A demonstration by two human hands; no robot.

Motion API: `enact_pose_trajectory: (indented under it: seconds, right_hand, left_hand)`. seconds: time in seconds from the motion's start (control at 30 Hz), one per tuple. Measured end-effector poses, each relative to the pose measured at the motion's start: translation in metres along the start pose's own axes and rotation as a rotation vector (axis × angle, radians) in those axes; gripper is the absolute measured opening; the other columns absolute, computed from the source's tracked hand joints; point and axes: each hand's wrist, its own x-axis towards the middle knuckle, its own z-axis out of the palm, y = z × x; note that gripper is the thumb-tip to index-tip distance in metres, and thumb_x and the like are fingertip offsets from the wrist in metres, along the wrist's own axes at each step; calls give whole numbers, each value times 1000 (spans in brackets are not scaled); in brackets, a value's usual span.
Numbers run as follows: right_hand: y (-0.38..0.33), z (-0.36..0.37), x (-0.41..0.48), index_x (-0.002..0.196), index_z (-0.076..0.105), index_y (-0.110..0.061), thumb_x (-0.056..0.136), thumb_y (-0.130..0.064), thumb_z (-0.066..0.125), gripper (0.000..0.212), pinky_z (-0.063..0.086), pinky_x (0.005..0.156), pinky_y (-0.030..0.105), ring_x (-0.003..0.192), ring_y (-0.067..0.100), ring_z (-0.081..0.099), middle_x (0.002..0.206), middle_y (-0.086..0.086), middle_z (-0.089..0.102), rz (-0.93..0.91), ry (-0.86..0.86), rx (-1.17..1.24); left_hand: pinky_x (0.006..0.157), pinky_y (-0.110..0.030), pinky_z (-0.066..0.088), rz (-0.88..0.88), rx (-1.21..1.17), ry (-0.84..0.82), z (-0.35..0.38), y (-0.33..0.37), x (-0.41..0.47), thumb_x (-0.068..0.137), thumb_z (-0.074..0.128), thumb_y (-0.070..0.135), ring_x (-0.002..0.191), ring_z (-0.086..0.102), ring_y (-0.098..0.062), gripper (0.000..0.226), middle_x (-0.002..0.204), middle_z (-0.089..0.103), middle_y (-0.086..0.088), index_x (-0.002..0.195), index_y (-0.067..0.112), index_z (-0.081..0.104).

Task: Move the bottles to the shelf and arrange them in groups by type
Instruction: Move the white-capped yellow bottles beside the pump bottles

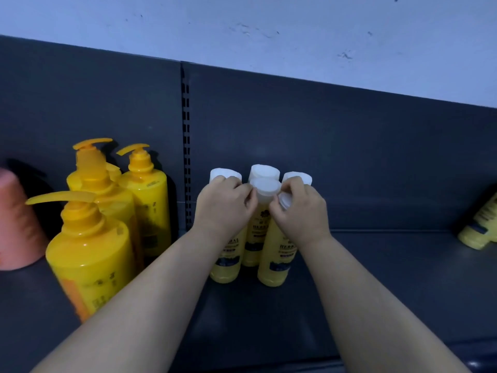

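Hands meet over the white-capped yellow bottles (273,254) clustered upright on the dark shelf (390,278); left hand (224,203) curled shut round one bottle's neck, right hand (301,211) pinching another's cap — both gripping; pump bottles (88,254) stand left of the left hand; a lone yellow bottle (481,227) lies far right.

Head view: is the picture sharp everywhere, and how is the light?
Head view: dim, bluish light; the white-capped bottles at centre are fairly sharp; the pink object at the left edge and the bottle at the right edge are blurred; small glare spots on the front pump bottle; the wide lens tilts the shelf's back panel.
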Motion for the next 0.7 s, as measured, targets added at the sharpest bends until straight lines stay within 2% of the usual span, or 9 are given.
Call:
enact_pose_trajectory:
  seconds: [0.13,0.2,0.27,0.33,0.4,0.47,0.57,0.7]
  right_hand:
    - [0,-2,-3,79,55,-7,76,-29,55,21,39,52,28,61,23,53,66,5,57,1,-30,-33]
    - [-1,-4,-8,79,57,-8,80,-31,52,24,45,54,29,65,21,54,69,5,58,-35,-15,-71]
    - [0,-6,-13,86,60,-6,84,-29,53,24,50,67,30,77,22,58,81,7,63,-76,-18,-75]
    - [1,-10,-21,101,63,-5,85,-27,56,28,50,87,35,98,26,60,101,10,66,-102,-42,-95]
    - [4,-16,-27,116,61,-8,86,-33,48,41,41,102,42,119,27,54,125,10,60,-123,-101,-182]
    - [7,-25,-34,127,54,-13,86,-37,42,49,35,107,47,129,26,46,139,8,51,-130,-163,-226]
    - [17,-47,-46,137,45,-16,88,-38,39,54,33,108,47,134,25,41,144,7,45,-129,-202,-207]
    - [53,-90,-57,141,41,-18,91,-39,33,55,30,110,46,137,27,36,148,7,40,-123,-240,-227]
  left_hand:
    - [58,-36,40,109,40,5,-7,1,-3,91,47,21,64,49,-24,32,66,58,-5,69,9,67]
    - [76,-38,43,142,95,23,-7,2,-12,90,51,16,80,56,-27,20,84,63,-9,89,6,68]
    - [103,-42,33,98,118,-16,-7,7,-29,88,52,12,107,53,-31,29,109,60,-14,115,3,60]
    - [115,-44,14,55,130,-56,-10,15,-43,87,50,11,127,41,-29,43,128,54,-14,129,2,50]
    - [116,-44,13,81,151,-93,-17,28,-47,88,48,16,135,36,-27,49,138,49,-12,135,3,45]
    - [114,-44,19,123,135,-118,-24,41,-42,89,46,21,136,36,-27,49,141,47,-11,136,6,45]
    - [113,-43,23,141,90,-180,-31,72,-29,91,43,28,137,35,-27,49,144,44,-10,137,11,45]
    - [113,-43,20,167,91,-250,-30,127,-16,89,36,36,137,34,-28,54,144,43,-11,137,13,45]
